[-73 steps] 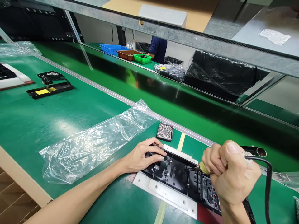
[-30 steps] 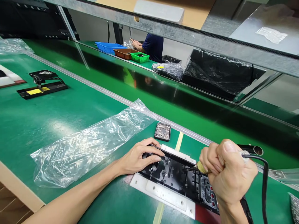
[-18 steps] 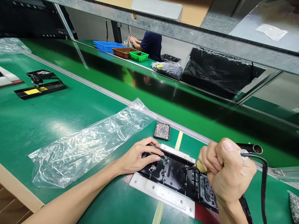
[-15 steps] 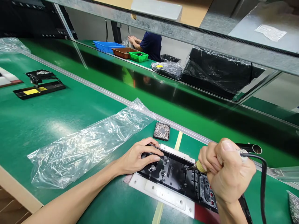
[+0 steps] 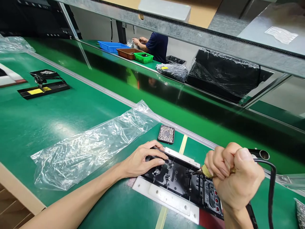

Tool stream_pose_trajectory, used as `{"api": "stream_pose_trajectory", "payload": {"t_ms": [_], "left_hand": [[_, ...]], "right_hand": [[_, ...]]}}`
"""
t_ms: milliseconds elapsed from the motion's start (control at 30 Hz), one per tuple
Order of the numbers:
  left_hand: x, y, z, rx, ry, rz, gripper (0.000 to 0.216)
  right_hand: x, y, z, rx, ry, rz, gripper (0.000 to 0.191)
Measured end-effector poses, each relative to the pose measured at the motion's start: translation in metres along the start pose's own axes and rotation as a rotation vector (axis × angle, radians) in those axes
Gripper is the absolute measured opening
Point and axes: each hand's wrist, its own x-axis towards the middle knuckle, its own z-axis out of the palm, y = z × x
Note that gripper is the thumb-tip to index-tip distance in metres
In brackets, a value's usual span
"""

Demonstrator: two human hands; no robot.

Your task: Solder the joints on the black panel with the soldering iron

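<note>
A black plastic panel (image 5: 176, 179) lies in a white fixture (image 5: 164, 200) on the green belt at the bottom centre. My left hand (image 5: 143, 159) rests flat on the panel's left end, fingers stretched out and pressing it down. My right hand (image 5: 234, 179) is a fist wrapped round a powered screwdriver (image 5: 202, 171), whose bit touches the panel near its middle. A black cable (image 5: 270, 187) loops from the tool past my right wrist. A small black tray of screws (image 5: 166, 134) sits just beyond the panel.
A crumpled clear plastic bag (image 5: 92, 144) lies left of my left forearm. A black stand with yellow labels (image 5: 44, 87) is far left. Across the line sit blue, brown and green bins (image 5: 130, 52), wrapped black parts (image 5: 221, 74), and another person (image 5: 154, 46).
My right thumb has come down over the top of the screwdriver, and the fist sits slightly lower. The left hand stays put on the panel. The view has shifted a little.
</note>
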Motion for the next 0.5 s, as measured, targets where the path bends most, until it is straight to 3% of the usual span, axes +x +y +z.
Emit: {"api": "stream_pose_trajectory", "payload": {"t_ms": [500], "left_hand": [[-0.0001,0.0006,-0.0007,0.016,-0.014,-0.015,0.020]], "right_hand": [[-0.0018,0.0052,-0.0038,-0.015,-0.002,-0.033,0.055]]}}
